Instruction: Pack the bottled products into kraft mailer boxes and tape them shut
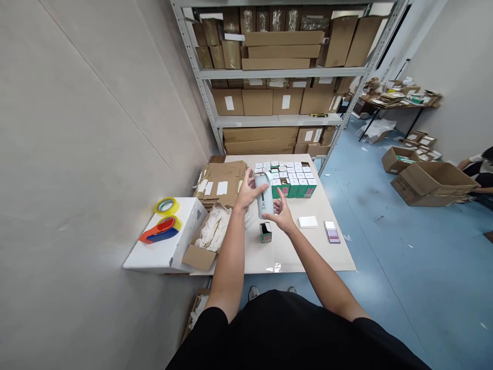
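Observation:
My left hand (249, 191) grips the upper part of a pale grey bottle (264, 199) held upright above the white table (308, 257). My right hand (282, 215) supports the bottle's lower end, fingers curled against it. Just below the bottle a small open green box (265, 232) stands on the table. Behind the hands is a block of several green and white boxes (288, 180) in rows.
A stack of flat cardboard (221, 182) lies at the left. An open carton of white wrapping (210, 236) and a foam box with tape rolls (166, 216) stand beside it. White cards (308, 221), shelving with cartons (277, 77), floor boxes (431, 180) and a seated person (479, 164) lie farther right.

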`<control>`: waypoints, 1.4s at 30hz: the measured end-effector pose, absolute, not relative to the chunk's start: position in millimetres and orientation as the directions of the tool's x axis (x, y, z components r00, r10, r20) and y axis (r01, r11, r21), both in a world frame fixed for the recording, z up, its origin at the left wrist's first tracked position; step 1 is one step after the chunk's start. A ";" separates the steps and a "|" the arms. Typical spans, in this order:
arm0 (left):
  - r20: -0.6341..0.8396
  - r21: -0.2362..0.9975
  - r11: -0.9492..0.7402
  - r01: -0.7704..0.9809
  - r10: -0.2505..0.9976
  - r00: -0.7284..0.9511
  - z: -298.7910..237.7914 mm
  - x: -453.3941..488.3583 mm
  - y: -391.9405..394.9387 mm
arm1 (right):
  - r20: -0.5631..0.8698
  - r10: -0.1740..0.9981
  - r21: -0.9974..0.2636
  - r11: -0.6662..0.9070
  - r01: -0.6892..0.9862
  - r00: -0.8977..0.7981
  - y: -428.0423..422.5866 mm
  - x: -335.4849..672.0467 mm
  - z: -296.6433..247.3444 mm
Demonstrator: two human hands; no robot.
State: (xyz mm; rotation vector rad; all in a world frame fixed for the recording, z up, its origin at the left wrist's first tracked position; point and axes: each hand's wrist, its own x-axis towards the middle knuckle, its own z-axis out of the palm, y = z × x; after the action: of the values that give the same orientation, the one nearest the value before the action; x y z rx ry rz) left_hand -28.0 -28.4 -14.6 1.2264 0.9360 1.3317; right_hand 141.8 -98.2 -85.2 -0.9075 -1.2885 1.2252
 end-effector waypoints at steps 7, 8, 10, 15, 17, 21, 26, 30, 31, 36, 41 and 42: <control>0.127 0.964 -0.102 -0.245 0.988 0.088 -20.9 -29.3 -29.2 | 0.190 0.952 -0.970 0.144 -0.196 -0.241 -98.6 144.7 -85.1; 0.125 0.961 -0.096 -0.259 0.987 0.099 -21.6 -28.5 -29.6 | 0.182 0.953 -0.971 0.135 -0.197 -0.244 -98.3 144.8 -85.1; 0.121 0.963 -0.092 -0.253 0.988 0.099 -22.0 -26.5 -30.1 | 0.182 0.965 -0.975 0.152 -0.160 -0.188 -97.8 144.1 -85.2; 0.102 0.975 -0.085 -0.206 0.992 0.075 -18.5 -21.3 -27.6 | 0.212 0.973 -0.974 0.203 -0.097 -0.093 -96.8 144.2 -85.6; 0.103 0.970 -0.081 -0.228 0.991 0.089 -17.9 -19.5 -25.9 | 0.203 0.966 -0.972 0.179 -0.150 -0.162 -96.1 146.7 -85.3; 0.139 0.960 -0.111 -0.255 0.986 0.096 -17.9 -14.5 -24.0 | 0.212 0.967 -0.971 0.193 -0.141 -0.142 -94.9 150.1 -82.7; 0.137 0.960 -0.131 -0.247 0.990 0.009 -14.6 -8.1 -22.8 | 0.222 0.975 -0.973 0.220 -0.074 -0.030 -93.4 148.9 -80.8; 0.144 0.954 -0.125 -0.273 0.988 0.051 -13.4 -8.7 -22.5 | 0.200 0.966 -0.969 0.171 -0.177 -0.163 -86.0 150.2 -81.2; 0.151 0.954 -0.129 -0.272 0.987 0.063 -13.3 -9.6 -22.4 | 0.196 0.963 -0.968 0.160 -0.193 -0.184 -83.7 150.2 -81.4; 0.154 0.967 -0.143 -0.210 0.987 0.038 -8.6 -16.5 -20.2 | 0.222 0.974 -0.971 0.216 -0.101 -0.054 -77.7 146.7 -84.5; 0.124 0.968 -0.098 -0.233 0.988 0.097 -5.4 -24.4 -16.7 | 0.221 0.966 -0.965 0.196 -0.176 -0.137 -79.9 143.3 -86.0; 0.120 0.963 -0.089 -0.256 0.987 0.108 -6.5 -25.2 -16.1 | 0.212 0.962 -0.963 0.176 -0.202 -0.174 -80.2 142.7 -85.3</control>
State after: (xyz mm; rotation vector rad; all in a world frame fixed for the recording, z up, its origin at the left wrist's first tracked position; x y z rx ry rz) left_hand -25.2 -16.1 -6.5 1.1503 0.8809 1.3029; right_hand 142.7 -80.2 -85.3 -0.8289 -1.2945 1.2810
